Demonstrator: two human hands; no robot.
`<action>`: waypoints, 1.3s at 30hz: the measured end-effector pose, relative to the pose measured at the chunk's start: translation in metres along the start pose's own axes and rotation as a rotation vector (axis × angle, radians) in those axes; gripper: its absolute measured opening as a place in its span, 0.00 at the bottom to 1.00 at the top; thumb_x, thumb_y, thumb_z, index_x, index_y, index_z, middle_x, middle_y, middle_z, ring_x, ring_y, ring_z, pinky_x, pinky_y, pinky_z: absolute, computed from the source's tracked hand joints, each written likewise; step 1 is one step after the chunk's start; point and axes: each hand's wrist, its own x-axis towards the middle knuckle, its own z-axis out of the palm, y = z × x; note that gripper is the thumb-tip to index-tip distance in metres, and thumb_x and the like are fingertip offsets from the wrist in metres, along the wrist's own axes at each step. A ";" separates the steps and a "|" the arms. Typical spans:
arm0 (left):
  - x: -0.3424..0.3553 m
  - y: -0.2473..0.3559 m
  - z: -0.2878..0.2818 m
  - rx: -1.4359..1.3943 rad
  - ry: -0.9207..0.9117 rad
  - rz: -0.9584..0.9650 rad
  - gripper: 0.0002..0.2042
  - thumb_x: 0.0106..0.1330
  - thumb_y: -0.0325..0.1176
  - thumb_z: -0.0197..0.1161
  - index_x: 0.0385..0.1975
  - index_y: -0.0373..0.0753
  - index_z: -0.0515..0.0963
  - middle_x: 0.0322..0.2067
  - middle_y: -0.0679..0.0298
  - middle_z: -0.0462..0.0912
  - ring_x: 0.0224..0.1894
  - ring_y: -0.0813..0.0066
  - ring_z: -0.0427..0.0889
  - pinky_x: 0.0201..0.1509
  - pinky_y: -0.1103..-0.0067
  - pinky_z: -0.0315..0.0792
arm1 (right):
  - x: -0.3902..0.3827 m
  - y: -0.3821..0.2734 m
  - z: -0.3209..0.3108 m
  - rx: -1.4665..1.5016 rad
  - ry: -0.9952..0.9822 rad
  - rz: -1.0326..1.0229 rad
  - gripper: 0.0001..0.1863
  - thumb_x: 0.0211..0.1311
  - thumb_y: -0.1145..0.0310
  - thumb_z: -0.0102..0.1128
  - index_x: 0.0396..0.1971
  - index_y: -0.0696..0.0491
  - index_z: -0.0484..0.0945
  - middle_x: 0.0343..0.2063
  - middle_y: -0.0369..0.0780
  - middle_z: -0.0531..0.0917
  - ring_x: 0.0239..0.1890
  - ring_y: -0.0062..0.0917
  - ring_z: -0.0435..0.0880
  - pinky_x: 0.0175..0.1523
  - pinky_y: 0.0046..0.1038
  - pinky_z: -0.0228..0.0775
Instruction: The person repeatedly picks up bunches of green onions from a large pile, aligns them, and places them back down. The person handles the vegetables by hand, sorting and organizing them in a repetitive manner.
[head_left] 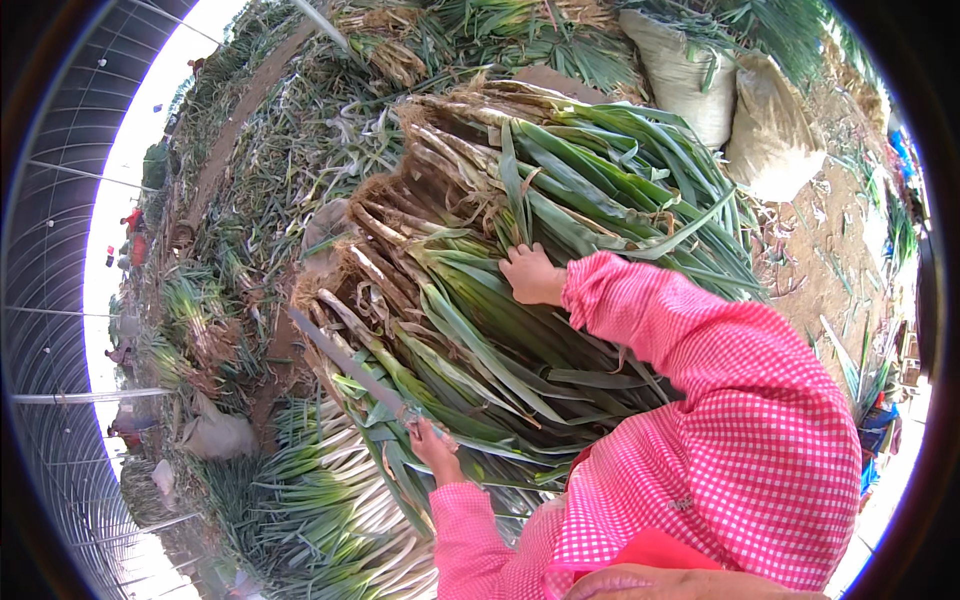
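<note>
My left hand (433, 445) holds the handle of a long flat-bladed knife (349, 358), its blade pointing up-left across the root ends of a big pile of long green onions (570, 185). My right hand (530, 275) is in the middle of the pile, fingers curled onto a bunch of leaves (519, 218). The onions lie with brown roots and pale stalks to the left and long green leaves to the right. Both my forearms are in pink checked sleeves.
Cleaned white-stalked onions (370, 505) lie at the lower left. Loose leaves (330, 110) cover ground at the upper left. Two pale sacks (680, 80) stand at the upper right beside bare dirt (815, 265). A metal-framed tunnel wall (55, 300) curves along the left, with small distant figures near it.
</note>
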 end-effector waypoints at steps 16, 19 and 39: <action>0.005 0.100 0.465 -0.284 -0.477 -0.107 0.15 0.66 0.33 0.62 0.48 0.41 0.67 0.33 0.64 0.80 0.31 0.72 0.80 0.31 0.77 0.77 | 0.169 0.340 -0.080 0.557 -0.080 0.411 0.32 0.45 0.59 0.63 0.54 0.49 0.72 0.44 0.51 0.81 0.49 0.46 0.79 0.53 0.42 0.72; 0.020 0.089 0.549 -0.319 -0.395 -0.041 0.13 0.66 0.33 0.62 0.47 0.42 0.69 0.33 0.65 0.79 0.33 0.72 0.80 0.34 0.77 0.77 | 0.144 0.373 -0.091 0.555 -0.123 0.338 0.28 0.44 0.57 0.62 0.47 0.54 0.73 0.41 0.52 0.82 0.46 0.45 0.81 0.50 0.40 0.72; 0.081 0.028 0.592 1.025 -0.431 0.650 0.19 0.58 0.47 0.60 0.32 0.34 0.75 0.31 0.47 0.81 0.38 0.44 0.79 0.43 0.58 0.71 | 0.124 0.525 -0.021 0.410 -0.225 0.321 0.51 0.50 0.23 0.46 0.46 0.62 0.80 0.48 0.55 0.80 0.51 0.46 0.78 0.56 0.38 0.68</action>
